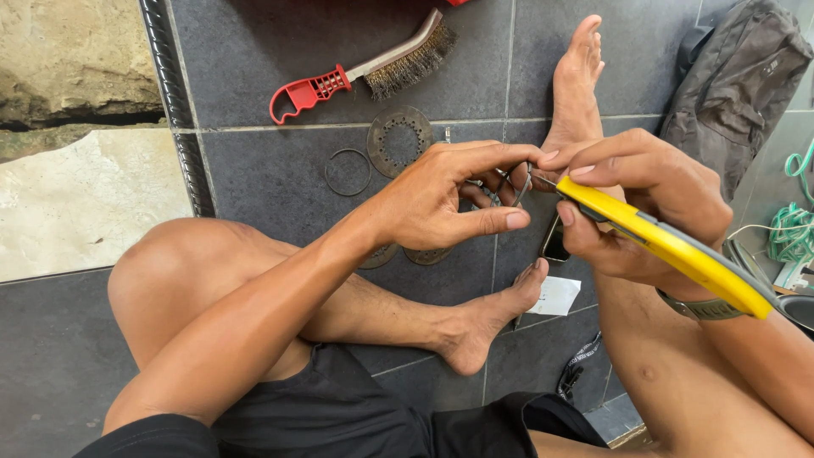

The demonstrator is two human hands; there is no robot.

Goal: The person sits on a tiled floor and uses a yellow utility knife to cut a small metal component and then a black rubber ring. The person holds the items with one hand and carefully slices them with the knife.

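My left hand [445, 199] pinches a thin metal ring [509, 182] between thumb and fingers, above my crossed legs. My right hand [644, 208] grips yellow-handled pliers [678, 250], whose dark tip touches the ring at the left fingertips. Both hands hover over the dark tiled floor between my two bare feet. Part of the ring is hidden by my fingers.
A red-handled wire brush [365, 72] lies on the far tiles. A round perforated metal disc [398, 140] and a loose wire ring [348, 172] lie beside it. More discs [424, 254] sit under my left hand. A grey bag [733, 85] and green cord [793, 229] are at right.
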